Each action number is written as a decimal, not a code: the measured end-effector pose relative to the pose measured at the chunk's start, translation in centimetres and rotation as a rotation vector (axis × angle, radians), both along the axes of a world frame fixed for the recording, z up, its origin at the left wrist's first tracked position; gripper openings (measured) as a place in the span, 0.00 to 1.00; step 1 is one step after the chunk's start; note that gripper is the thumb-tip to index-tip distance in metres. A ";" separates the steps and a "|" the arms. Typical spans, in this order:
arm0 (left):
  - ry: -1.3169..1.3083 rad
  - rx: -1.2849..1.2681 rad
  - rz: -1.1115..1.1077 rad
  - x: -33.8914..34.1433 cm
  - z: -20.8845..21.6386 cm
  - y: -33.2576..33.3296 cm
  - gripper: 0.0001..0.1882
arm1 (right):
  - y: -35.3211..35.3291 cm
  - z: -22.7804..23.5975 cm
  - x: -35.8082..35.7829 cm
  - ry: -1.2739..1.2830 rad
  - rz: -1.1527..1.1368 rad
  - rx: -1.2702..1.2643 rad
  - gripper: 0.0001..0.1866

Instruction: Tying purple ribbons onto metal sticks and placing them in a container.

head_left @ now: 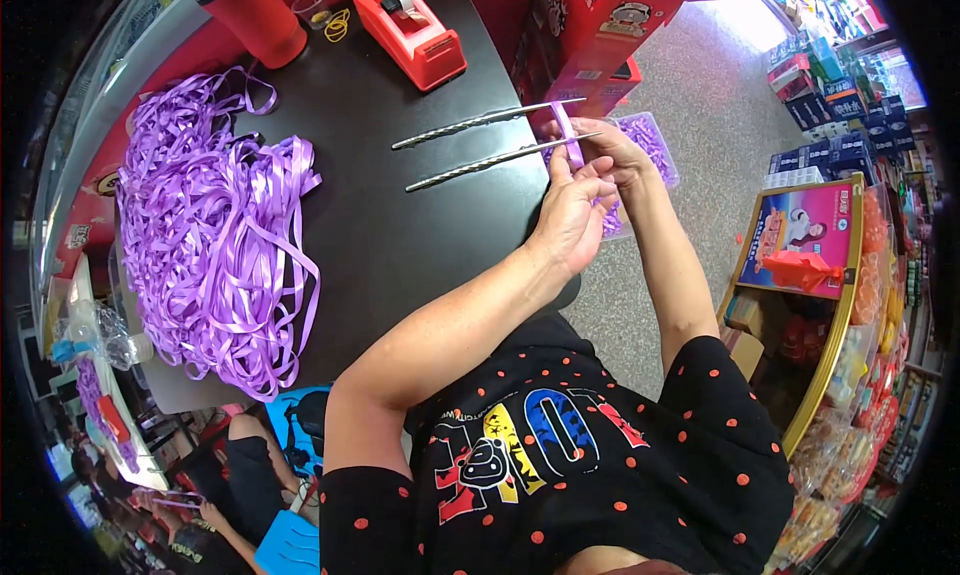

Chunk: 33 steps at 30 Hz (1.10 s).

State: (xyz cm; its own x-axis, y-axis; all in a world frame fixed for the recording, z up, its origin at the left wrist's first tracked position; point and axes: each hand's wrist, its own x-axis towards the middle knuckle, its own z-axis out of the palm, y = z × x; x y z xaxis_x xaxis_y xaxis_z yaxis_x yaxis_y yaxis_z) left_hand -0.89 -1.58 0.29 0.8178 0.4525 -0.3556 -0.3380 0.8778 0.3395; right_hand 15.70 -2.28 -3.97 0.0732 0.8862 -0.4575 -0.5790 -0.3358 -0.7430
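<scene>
Two metal rods with spiral-patterned shafts, the upper rod [470, 124] and the lower rod [480, 166], lie side by side over the dark table's right edge. A purple ribbon [563, 123] is wound across both near their thin ends. My left hand [575, 213] is closed at the lower end of this winding, thumb and fingertips pinching the ribbon. Behind the rods, my right hand [625, 153] curls its fingers around the ribbon; some of its fingertips are hidden. A big tangled heap of purple ribbon [220, 245] covers the table's left side.
A red tape dispenser [430, 57], a red cup [262, 25] and yellow rubber bands [338, 25] stand at the table's far side. Below the right edge is a clear bin [668, 155] of purple pieces, beside red cartons [590, 35]. Another person's arm [228, 535] shows lower left, near blue stools.
</scene>
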 end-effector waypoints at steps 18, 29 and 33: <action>-0.044 0.031 -0.035 -0.3 0.4 0.1 0.35 | 1.0 -1.4 0.7 0.194 0.068 0.086 0.10; 0.040 0.128 0.012 -0.4 0.7 -0.5 0.39 | 0.4 2.3 1.8 -0.035 0.045 0.004 0.10; 0.014 0.147 0.013 -0.4 0.7 -0.6 0.39 | -0.3 4.1 1.0 -0.294 0.003 0.055 0.11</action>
State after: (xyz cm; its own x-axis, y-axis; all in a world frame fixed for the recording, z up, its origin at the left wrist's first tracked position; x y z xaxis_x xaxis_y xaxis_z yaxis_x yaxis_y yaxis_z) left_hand -1.28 -2.19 0.99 0.8072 0.5106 -0.2960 -0.3432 0.8141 0.4684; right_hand 16.66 -2.59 0.11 0.1929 0.9093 -0.3687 -0.3354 -0.2920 -0.8957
